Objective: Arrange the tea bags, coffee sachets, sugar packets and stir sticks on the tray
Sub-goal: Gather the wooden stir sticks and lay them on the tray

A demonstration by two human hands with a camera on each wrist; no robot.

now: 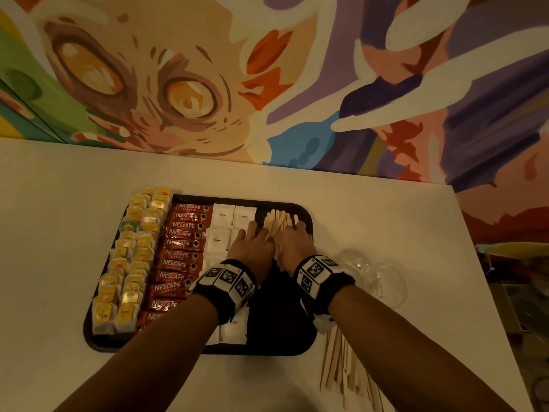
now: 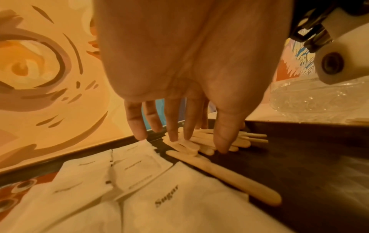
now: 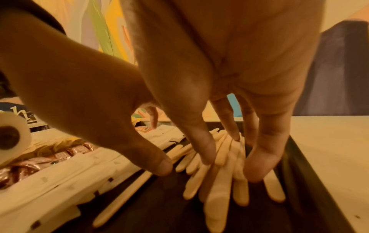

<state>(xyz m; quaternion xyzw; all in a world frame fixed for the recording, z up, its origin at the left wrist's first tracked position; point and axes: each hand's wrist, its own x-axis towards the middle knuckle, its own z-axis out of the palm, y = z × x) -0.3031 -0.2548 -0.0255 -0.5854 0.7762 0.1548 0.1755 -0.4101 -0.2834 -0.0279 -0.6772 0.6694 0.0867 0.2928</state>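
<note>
**Stir sticks squared up as the tray fills**

Both hands work the far right section of the dark tray (image 1: pixel 306 221), just right of centre in the head view. The left hand (image 1: pixel 252 248) and right hand (image 1: pixel 297 245) lie side by side, fingers straight and spread, fingertips pressing a fan of wooden stir sticks (image 1: pixel 279 220); neither grips anything. Tea bags (image 1: pixel 133 257) fill the left column, coffee sachets (image 1: pixel 178 254) the next, sugar packets (image 1: pixel 222 217) the middle. One stray stick (image 2: pixel 225 176) lies apart beside the sugar, and a loose bundle of sticks (image 1: pixel 341 370) waits on the table (image 1: pixel 59 203) at lower right, near a clear glass vessel (image 1: pixel 383 281). Done well, the step likely calls for light, even pressure inward from both sides, nudging the sticks parallel without buckling the pile or disturbing the sugar.
</note>
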